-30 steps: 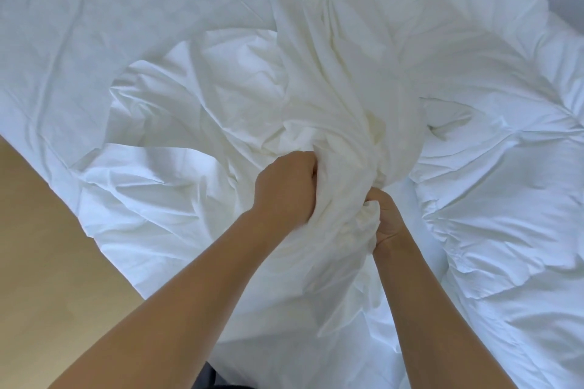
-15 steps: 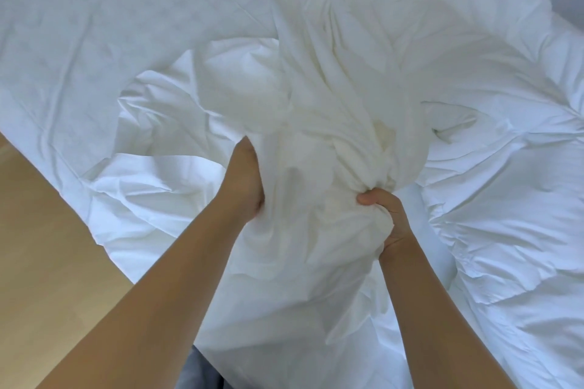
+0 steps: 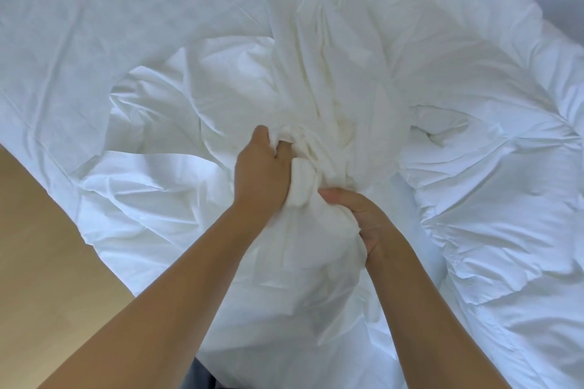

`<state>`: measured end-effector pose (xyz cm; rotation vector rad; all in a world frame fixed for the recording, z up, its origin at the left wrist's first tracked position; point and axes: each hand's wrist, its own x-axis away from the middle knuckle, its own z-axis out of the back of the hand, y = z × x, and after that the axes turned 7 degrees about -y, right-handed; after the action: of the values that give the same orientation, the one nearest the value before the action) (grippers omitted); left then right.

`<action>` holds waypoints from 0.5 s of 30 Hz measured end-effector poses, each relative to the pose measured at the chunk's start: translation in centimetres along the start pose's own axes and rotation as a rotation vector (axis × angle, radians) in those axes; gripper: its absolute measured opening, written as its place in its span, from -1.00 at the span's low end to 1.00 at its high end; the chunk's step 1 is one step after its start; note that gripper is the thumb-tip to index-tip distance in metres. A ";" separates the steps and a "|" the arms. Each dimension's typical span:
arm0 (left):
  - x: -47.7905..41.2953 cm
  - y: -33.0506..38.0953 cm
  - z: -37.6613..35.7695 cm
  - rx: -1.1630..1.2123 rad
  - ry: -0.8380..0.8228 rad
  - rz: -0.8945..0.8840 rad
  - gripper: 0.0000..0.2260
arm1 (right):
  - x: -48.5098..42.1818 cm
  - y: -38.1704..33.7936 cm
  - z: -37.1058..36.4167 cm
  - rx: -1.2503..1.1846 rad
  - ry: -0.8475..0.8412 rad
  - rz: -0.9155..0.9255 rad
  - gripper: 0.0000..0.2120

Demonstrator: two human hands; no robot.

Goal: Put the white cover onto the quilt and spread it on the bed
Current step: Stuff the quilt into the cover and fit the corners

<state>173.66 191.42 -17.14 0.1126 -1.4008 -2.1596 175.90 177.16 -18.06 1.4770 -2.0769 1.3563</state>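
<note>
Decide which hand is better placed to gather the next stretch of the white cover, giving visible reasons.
Probably the left hand: it grips the white cover farther up the bunch, nearest the ungathered fabric. The right hand grips lower, so it can anchor the bundle.

I count one left hand (image 3: 262, 174), one right hand (image 3: 363, 218). One white cover (image 3: 331, 73), one quilt (image 3: 493, 174), one bed (image 3: 94, 25).
</note>
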 end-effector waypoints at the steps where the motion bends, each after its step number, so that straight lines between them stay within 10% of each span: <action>1: 0.2 0.3 -0.5 0.085 0.006 -0.014 -0.78 | -0.1 0.1 -0.3 -0.025 -0.027 -0.005 -0.86; 10: -0.8 -1.2 -2.0 -0.135 -0.033 0.018 -0.75 | -2.0 1.3 -1.2 -0.157 -0.016 0.043 -0.78; 15: -1.9 -2.6 0.1 0.324 -0.395 0.295 -0.74 | -1.9 1.4 -0.6 -0.170 0.032 0.151 -0.89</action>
<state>174.19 193.25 -19.77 -0.3978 -1.8504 -1.7592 175.42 178.82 -19.74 1.2447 -2.2599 1.2103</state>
